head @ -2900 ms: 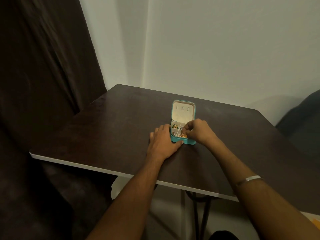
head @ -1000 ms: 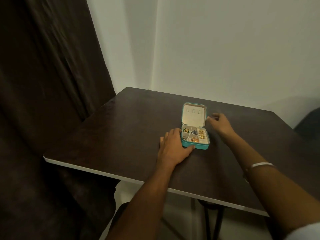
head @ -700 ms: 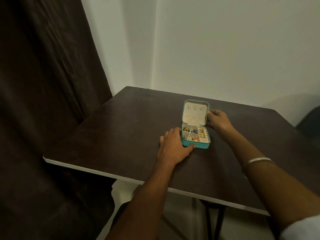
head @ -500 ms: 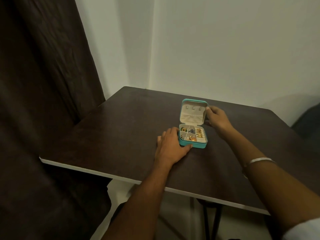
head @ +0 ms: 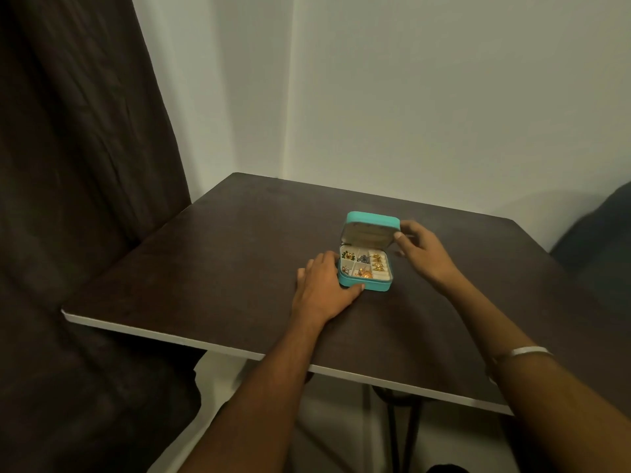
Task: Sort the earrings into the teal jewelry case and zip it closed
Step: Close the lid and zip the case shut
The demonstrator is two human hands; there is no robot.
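Two hands are working the teal jewelry case [head: 366, 268] now, and the big change is the lid [head: 372, 224]: half a second ago it was standing nearly upright, and now it is tipping forward over the tray, roughly halfway down. My right hand [head: 418, 249] is gripping the lid's right edge, thumb on the inner face and fingers curled behind, and is swinging it toward me. A second ago that hand was only arriving beside the case, so the grip is fresh.

My left hand [head: 326, 285] is staying where it was, lying flat on the desk [head: 218, 254] with straight fingers along the case's left side and the thumb pressing the front corner, bracing the base so it is not sliding.

The earrings [head: 365, 266] are sitting in the compartments: green and gold at the back left, a bluish pair beside them, gold pieces at the right and front. I am seeing none loose on the desk, so I am judging the sorting done and the closing underway.

The case is sitting near the middle of the desk. Zipping is what remains; I cannot make out the zipper pull from here.
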